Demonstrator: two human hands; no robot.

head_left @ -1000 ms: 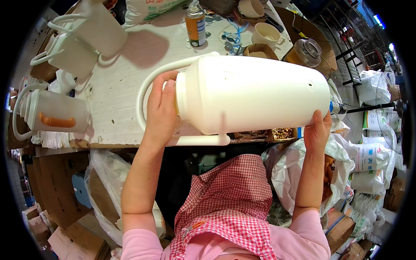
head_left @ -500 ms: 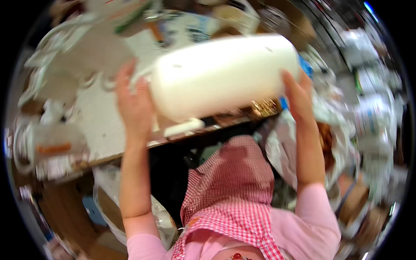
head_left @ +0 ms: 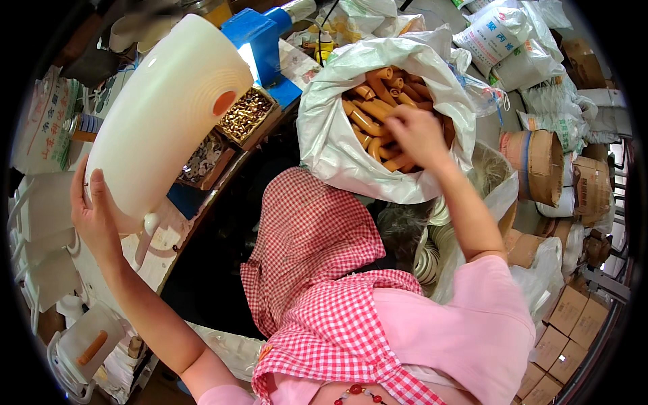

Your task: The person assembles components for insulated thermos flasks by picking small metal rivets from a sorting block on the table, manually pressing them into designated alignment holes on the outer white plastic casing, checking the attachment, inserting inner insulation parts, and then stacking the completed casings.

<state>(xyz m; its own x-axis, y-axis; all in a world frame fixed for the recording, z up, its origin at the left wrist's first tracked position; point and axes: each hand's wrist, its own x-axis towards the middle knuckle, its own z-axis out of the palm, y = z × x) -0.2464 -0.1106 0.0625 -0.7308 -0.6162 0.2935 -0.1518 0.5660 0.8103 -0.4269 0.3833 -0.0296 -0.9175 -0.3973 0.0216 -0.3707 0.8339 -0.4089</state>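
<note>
A large white plastic container (head_left: 158, 108) lies tilted on the workbench, an orange oval spot on its ribbed end. My left hand (head_left: 98, 212) grips its near end, thumb along the side and fingers partly hidden behind it. A small white handle-like piece (head_left: 147, 236) sits beside that end. To the right, my right hand (head_left: 420, 135) reaches into an open white sack (head_left: 320, 152) of curved orange-brown plastic tubes (head_left: 368, 121). Its fingers are curled down and closed around one of the tubes, the fingertips partly hidden among the pile.
Along the bench edge are a box of brass-coloured fittings (head_left: 244, 116) and a box of small metal parts (head_left: 202, 158). A blue machine (head_left: 260, 44) stands behind them. White lidded containers (head_left: 47, 209) line the left. Cartons (head_left: 563, 317) and filled sacks (head_left: 496, 40) crowd the right.
The white container, held up between both hands before, now rests tilted at the left with only my left hand on it. My right hand has moved into the sack of tubes.
</note>
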